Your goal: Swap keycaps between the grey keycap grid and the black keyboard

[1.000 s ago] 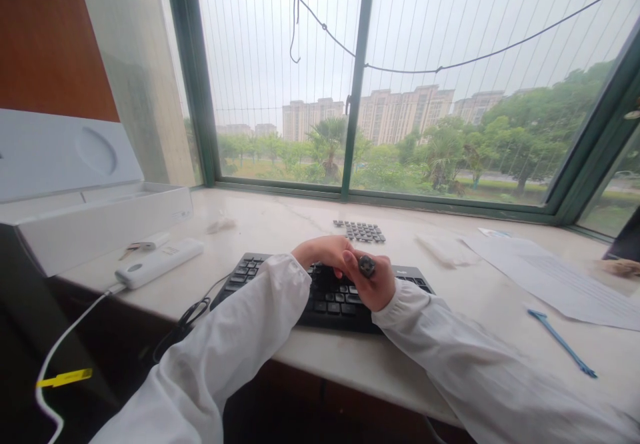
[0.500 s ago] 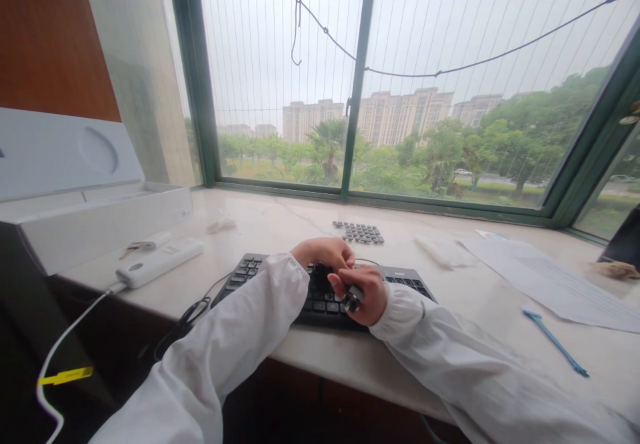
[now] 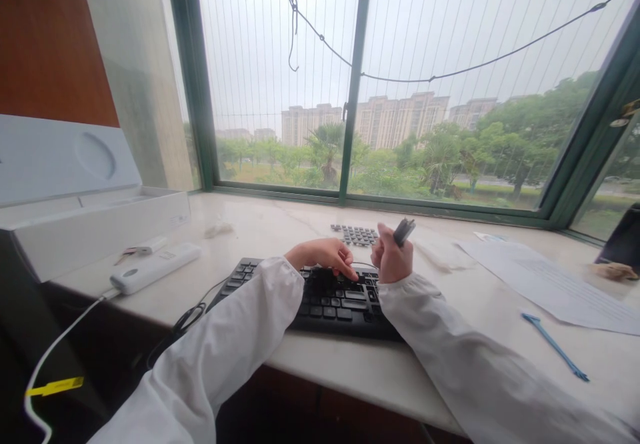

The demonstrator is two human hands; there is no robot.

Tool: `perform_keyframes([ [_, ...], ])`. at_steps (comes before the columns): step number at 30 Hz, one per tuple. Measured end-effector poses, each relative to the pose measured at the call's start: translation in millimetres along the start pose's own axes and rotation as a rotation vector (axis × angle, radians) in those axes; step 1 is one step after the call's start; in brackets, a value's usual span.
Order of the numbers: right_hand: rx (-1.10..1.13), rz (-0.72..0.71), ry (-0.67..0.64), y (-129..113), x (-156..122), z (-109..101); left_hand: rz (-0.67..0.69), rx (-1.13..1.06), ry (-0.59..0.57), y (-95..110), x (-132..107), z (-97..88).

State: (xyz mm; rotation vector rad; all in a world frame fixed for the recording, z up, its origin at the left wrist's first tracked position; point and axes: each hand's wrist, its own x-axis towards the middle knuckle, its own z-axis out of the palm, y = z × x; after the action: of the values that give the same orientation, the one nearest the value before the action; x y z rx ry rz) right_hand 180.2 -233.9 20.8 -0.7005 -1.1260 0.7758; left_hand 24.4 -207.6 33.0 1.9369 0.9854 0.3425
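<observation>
A black keyboard [image 3: 345, 304] lies along the front edge of the counter, with gaps where keycaps are off on its right part. My left hand [image 3: 325, 255] rests over its upper middle, fingers curled together and the index fingertip down at the keys. Whether a small piece sits under those fingertips is hidden. Just above the keyboard's right end, my right hand [image 3: 393, 261] is closed around a short dark grey tool [image 3: 404, 231], its end sticking up past the fist. Behind the keyboard, several loose keycaps [image 3: 354, 235] lie in rows, partly covered by my right hand.
White paper sheets [image 3: 550, 284] and a blue stick-like tool [image 3: 555, 347] lie at the right, near a clear plastic bag [image 3: 445, 254]. At the left are a white power strip [image 3: 155, 267] with a cable and an open white box [image 3: 115, 231]. Windows stand behind the counter.
My right hand has lifted up and away from the left hand, bringing the dark grey tool upright. My left index finger now points down at the keys. The view has shifted slightly.
</observation>
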Motion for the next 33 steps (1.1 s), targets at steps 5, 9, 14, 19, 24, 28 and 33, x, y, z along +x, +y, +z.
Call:
perform_keyframes([
  [5,0.323,0.340,0.110,1,21,-8,0.004,0.024,0.002,1,-1,-2.0],
  [9,0.377,0.362,-0.027,5,25,-14,0.019,0.040,-0.015,1,-1,-1.7],
  [14,0.413,0.325,-0.116,9,26,-15,0.008,0.061,-0.025,2,-1,-2.3],
  [19,0.462,0.374,-0.044,8,24,-12,0.000,0.083,-0.029,4,-2,-3.0],
  [24,0.456,0.357,-0.051,10,24,-12,0.008,0.089,-0.016,5,-2,-2.2],
  [28,0.420,0.322,-0.119,11,24,-14,0.010,0.097,-0.017,5,-2,-2.1],
  [33,0.375,0.276,-0.132,11,26,-14,0.020,0.076,0.014,2,0,-4.3],
])
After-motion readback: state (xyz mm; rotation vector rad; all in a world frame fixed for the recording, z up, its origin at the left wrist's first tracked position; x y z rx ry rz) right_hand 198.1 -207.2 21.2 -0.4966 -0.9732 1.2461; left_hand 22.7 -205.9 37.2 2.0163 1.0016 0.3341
